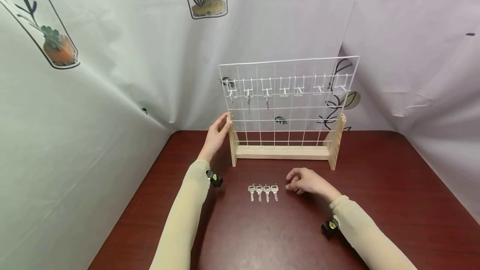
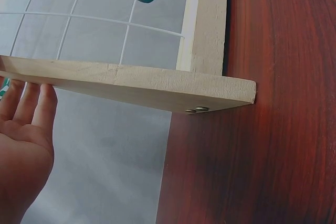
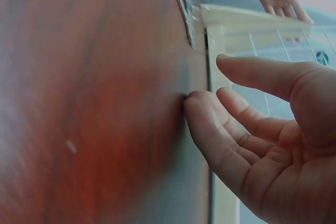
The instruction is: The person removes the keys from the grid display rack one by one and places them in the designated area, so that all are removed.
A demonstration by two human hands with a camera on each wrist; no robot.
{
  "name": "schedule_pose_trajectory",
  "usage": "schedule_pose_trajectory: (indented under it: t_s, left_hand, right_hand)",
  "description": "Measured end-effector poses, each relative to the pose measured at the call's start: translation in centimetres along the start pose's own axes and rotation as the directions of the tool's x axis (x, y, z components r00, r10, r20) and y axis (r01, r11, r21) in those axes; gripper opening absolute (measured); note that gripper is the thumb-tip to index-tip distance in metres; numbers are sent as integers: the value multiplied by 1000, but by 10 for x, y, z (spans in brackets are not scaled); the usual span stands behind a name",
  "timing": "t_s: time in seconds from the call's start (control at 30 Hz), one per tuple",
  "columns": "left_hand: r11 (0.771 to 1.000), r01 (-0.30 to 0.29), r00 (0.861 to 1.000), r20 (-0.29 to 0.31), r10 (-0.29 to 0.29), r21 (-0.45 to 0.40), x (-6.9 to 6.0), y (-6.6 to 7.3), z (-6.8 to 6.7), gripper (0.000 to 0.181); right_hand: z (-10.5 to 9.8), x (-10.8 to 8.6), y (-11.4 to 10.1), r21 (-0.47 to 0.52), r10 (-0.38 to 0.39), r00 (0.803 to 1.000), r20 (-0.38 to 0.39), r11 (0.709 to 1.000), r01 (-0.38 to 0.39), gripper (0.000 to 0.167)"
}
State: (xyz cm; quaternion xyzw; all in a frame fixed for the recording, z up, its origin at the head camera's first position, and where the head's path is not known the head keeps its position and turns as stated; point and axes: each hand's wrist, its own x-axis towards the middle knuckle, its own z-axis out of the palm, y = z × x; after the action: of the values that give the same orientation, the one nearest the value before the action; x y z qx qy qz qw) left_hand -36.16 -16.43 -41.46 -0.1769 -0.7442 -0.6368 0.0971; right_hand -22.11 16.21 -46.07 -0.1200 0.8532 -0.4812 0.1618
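My left hand [image 1: 217, 134] grips the top of the left wooden post of a white wire grid rack [image 1: 288, 107]. Up close in the left wrist view, the fingers [image 2: 44, 106] lie along the outer side of that post [image 2: 131, 80]. Several silver keys [image 1: 263, 191] lie side by side in a row on the table. Just right of them hovers my right hand [image 1: 307, 181], its fingers loosely bent and nothing between them. Keys [image 1: 267, 102] hang from the three leftmost white hooks on the grid.
Further hooks [image 1: 318, 90] on the right of the grid carry no keys. A wooden crossbar [image 1: 283, 152] joins the rack's two posts. The dark red table [image 1: 247, 236] stretches toward me. Pale printed fabric [image 1: 142, 45] hangs behind and on the left.
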Motion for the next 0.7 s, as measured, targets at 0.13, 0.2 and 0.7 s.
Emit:
schedule_pose_trajectory:
  t_s: [0.13,0.2,0.7]
  left_hand:
    - [1000,-5,1000,-3,5,3,0,0,0,51]
    - [1000,-6,1000,-3,6,8,0,-1,0,51]
    - [1000,24,1000,8,-24,-12,0,0,0,53]
  right_hand:
    - [-10,0,0,-8,-36,998,-51,999,35,36]
    - [-15,1,-2,-29,-56,995,-85,998,54,40]
    - [-47,16,-40,-92,-209,925,-318,978,189,45]
